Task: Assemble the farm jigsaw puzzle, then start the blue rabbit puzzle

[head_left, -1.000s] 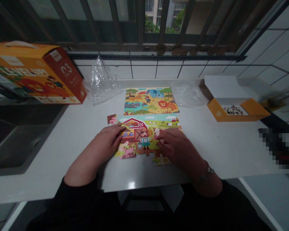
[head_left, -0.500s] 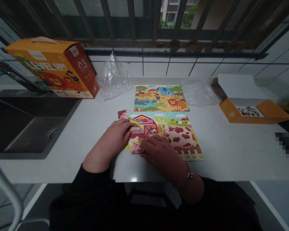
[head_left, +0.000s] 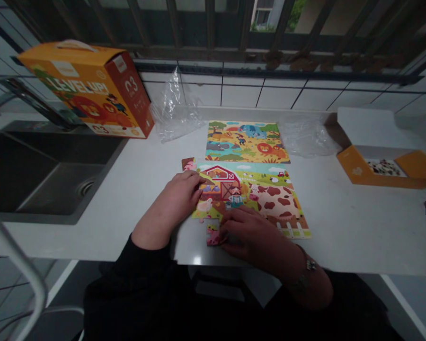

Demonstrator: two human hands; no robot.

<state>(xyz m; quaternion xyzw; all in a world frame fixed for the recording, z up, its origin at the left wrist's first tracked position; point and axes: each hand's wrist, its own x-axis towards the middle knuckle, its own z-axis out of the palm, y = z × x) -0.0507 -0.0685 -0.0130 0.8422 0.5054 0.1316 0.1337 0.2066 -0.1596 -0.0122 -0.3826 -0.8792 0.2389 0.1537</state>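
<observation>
Farm puzzle (head_left: 259, 194): laid flat on the white counter (head_left: 341, 227), taken here as the landmark. A red barn, a farmer figure and a spotted cow are shown; its near-left corner is not yet filled in.

Left hand (head_left: 179, 199): laid palm-down on the left edge of the farm puzzle, fingers pressed together and flat on the joined pieces, apparently so that the sheet is steadied.

Right hand (head_left: 248, 232): set at the near-left edge of the farm puzzle, fingers curled and pinching a pink piece (head_left: 213, 235), which is held low on the counter just beside the open corner (a fit is judged likely there).

Loose piece (head_left: 189, 164): 1 piece, lying at the far-left corner of the farm puzzle, touching or nearly so.

Safari puzzle (head_left: 246, 142): 1 assembled picture, placed just beyond the farm puzzle, probably kept out of the working area.

Small orange box (head_left: 355, 170): open, set well to the right of the farm puzzle; dark-and-white pieces (head_left: 385, 166) are seen inside.

Large orange carton (head_left: 88, 90): stood far left of the farm puzzle; contents cannot be told.

Plastic bags (head_left: 175, 111): 2 clear, empty-looking, beyond the farm puzzle on either side of the safari puzzle.

Sink (head_left: 53, 180): sunk left of the farm puzzle.
</observation>
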